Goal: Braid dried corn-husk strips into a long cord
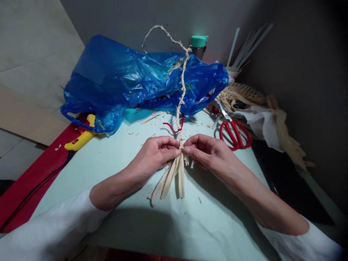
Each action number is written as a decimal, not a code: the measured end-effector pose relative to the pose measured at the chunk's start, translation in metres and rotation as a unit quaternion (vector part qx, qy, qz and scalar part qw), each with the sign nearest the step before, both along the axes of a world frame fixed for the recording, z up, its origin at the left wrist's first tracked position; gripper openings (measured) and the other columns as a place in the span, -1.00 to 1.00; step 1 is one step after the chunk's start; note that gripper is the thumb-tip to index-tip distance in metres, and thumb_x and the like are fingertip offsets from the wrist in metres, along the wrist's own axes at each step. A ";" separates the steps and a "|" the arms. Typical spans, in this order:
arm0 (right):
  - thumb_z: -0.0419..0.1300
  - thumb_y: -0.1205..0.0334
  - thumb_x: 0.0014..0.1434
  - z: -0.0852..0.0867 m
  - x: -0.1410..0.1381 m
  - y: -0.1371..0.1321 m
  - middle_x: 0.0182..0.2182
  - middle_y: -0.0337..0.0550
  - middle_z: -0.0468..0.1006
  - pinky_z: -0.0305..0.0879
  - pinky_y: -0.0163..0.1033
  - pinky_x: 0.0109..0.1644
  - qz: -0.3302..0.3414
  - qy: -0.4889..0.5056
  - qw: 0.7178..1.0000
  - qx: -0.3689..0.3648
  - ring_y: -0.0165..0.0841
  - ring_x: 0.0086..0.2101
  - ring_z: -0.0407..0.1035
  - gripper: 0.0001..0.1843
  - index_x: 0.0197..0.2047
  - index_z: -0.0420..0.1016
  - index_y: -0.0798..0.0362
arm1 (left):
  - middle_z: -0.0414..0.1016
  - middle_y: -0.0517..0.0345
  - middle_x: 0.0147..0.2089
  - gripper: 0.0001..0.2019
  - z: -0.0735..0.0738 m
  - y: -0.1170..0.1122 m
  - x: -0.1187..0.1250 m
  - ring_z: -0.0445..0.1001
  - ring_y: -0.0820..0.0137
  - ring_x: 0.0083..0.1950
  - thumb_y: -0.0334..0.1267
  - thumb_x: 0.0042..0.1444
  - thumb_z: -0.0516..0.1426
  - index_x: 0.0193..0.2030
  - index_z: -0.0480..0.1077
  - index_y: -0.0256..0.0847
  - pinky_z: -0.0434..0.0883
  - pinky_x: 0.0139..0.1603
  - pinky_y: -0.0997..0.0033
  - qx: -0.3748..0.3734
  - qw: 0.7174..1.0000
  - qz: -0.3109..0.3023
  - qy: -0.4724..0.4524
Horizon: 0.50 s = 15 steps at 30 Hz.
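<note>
A long pale braid (183, 87) of dried plant fibre runs from the back of the table toward me, over a blue plastic bag. My left hand (160, 152) pinches its near end from the left. From the right, my right hand (205, 150) pinches the same spot, the fingertips of both hands almost meeting. Below the fingers, loose flat strands (174, 177) fan out over the table. Just beyond my hands, a short red string (172, 127) lies at the braid. The fingertips hide the exact point of grip.
The blue plastic bag (108, 76) covers the back of the table (130, 224). Red-handled scissors (236, 135) lie at right, beside a heap of fibre strips (236, 94). A yellow tool with a black cord (81, 139) sits at left. A green-lidded bottle (199, 41) stands behind.
</note>
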State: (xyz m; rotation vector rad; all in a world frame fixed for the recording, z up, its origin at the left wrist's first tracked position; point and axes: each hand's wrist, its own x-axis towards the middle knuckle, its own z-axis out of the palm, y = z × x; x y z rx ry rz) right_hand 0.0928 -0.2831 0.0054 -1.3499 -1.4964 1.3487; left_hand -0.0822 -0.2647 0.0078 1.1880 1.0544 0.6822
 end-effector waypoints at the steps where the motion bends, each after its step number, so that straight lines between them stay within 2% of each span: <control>1: 0.23 0.02 0.12 -0.002 0.000 0.000 -0.55 -0.32 0.30 -0.03 -0.36 -0.51 0.000 -0.001 1.000 0.005 -0.51 -0.56 0.09 -0.71 -0.31 0.39 0.10 | 0.21 0.32 -0.53 -0.85 0.000 0.000 0.000 0.05 0.65 -0.57 -0.28 0.03 0.22 -0.26 0.42 -0.29 -0.05 -0.59 0.55 0.002 1.000 -0.001 -0.001; 7: 0.23 0.01 0.10 -0.010 0.000 0.001 -0.58 -0.34 0.29 -0.05 -0.37 -0.53 -0.009 -0.011 1.000 0.011 -0.53 -0.58 0.07 -0.70 -0.37 0.37 0.09 | 0.23 0.31 -0.50 -0.78 -0.004 0.000 -0.002 0.05 0.66 -0.58 -0.26 0.02 0.23 -0.18 0.45 -0.28 -0.06 -0.60 0.54 0.008 1.000 0.005 -0.013; 12: 0.22 0.06 0.11 -0.012 0.000 0.001 -0.61 -0.35 0.25 -0.08 -0.37 -0.54 -0.016 -0.008 1.000 0.004 -0.54 -0.60 0.04 -0.73 -0.40 0.39 0.11 | 0.35 0.24 -0.45 -0.70 -0.009 0.001 -0.002 0.05 0.67 -0.58 -0.25 -0.02 0.26 -0.11 0.51 -0.28 -0.03 -0.57 0.54 -0.026 0.999 0.019 -0.026; 15: 0.20 0.05 0.12 -0.013 0.000 0.001 -0.64 -0.35 0.26 -0.10 -0.37 -0.56 -0.025 -0.017 1.000 -0.001 -0.54 -0.62 0.03 -0.72 -0.41 0.41 0.11 | 0.37 0.22 -0.50 -0.71 -0.012 0.003 -0.001 0.04 0.67 -0.59 -0.26 -0.02 0.26 -0.14 0.53 -0.33 -0.03 -0.56 0.54 -0.036 0.997 0.028 -0.064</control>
